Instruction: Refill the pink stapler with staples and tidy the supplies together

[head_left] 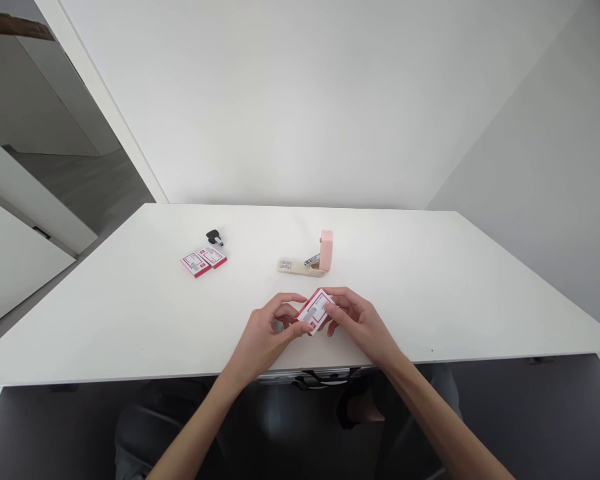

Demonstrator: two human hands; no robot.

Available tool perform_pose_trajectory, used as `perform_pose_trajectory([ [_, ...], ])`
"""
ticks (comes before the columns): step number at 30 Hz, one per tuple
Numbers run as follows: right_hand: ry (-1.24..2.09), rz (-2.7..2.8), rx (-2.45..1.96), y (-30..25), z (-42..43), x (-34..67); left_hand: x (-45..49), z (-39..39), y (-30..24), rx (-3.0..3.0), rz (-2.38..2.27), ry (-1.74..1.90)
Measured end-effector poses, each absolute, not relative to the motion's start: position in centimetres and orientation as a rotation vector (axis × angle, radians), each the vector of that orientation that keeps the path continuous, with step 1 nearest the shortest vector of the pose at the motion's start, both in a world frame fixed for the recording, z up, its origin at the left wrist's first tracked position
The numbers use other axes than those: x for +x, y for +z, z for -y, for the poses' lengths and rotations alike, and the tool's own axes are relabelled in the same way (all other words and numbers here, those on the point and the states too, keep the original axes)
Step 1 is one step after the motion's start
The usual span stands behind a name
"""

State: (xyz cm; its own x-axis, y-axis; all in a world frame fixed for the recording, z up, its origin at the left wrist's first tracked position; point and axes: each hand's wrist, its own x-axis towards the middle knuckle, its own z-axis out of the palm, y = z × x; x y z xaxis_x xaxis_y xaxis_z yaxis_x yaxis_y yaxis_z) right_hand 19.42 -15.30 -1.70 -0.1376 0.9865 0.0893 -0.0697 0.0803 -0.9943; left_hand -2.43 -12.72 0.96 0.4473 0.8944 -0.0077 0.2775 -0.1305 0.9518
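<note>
A small red-and-white box [314, 311], which looks like a staples box, is held tilted above the front of the white table. My left hand [270, 330] grips its left edge and lower corner between thumb and fingers. On the other side, my right hand [357, 317] pinches it, with the thumb on the printed face. Just beyond my hands is a stapler [326, 252] with its pink top swung upright; the cream base lies flat and the metal magazine shows. Whether the box is sealed I cannot tell.
Two similar red-and-white boxes [196, 264] lie side by side at the left of the table [405, 280]. Behind them rests a small black staple remover [214, 237] with metal jaws. A white wall [290, 120] borders the table's back edge.
</note>
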Motion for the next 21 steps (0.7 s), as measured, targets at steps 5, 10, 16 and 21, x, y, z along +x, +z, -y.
perform_pose_trajectory([
  [5,1.304,1.329,-1.025,-1.7,15.3,19.4,-2.4,12.8,1.0,1.652,-1.011,0.767],
  [10,1.276,1.287,-1.084,-1.8,15.4,19.0,-4.2,12.5,1.2,1.752,-1.229,0.87],
  [16,1.204,1.353,-1.17,-2.3,15.5,18.5,-11.8,11.4,2.4,1.677,-1.799,1.129],
  [21,1.196,1.377,-1.162,-2.3,15.6,18.6,-18.1,10.4,3.1,1.611,-2.21,1.034],
])
